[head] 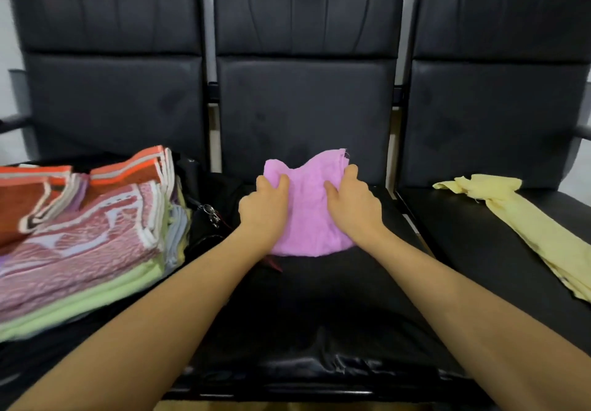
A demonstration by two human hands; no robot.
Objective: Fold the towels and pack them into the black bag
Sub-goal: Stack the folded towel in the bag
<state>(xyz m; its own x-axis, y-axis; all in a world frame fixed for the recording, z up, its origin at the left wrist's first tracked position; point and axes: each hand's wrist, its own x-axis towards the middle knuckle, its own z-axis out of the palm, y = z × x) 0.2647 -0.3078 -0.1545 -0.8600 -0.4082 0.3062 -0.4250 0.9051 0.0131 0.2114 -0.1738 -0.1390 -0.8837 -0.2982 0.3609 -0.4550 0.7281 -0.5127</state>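
Note:
A pink towel (pixel 308 206) lies bunched on the middle seat, its far edge raised. My left hand (pixel 263 209) grips its left side with curled fingers. My right hand (pixel 350 202) grips its right side the same way. The black bag (pixel 211 206) sits between the left and middle seats, partly under my left forearm, with a metal clasp showing. A yellow towel (pixel 518 222) lies stretched out unfolded on the right seat.
A stack of folded towels (pixel 86 228), striped red, orange, green and grey, fills the left seat. Three black padded chairs (pixel 307 97) stand in a row with upright backrests. The front part of the middle seat (pixel 313 314) is bare black leather.

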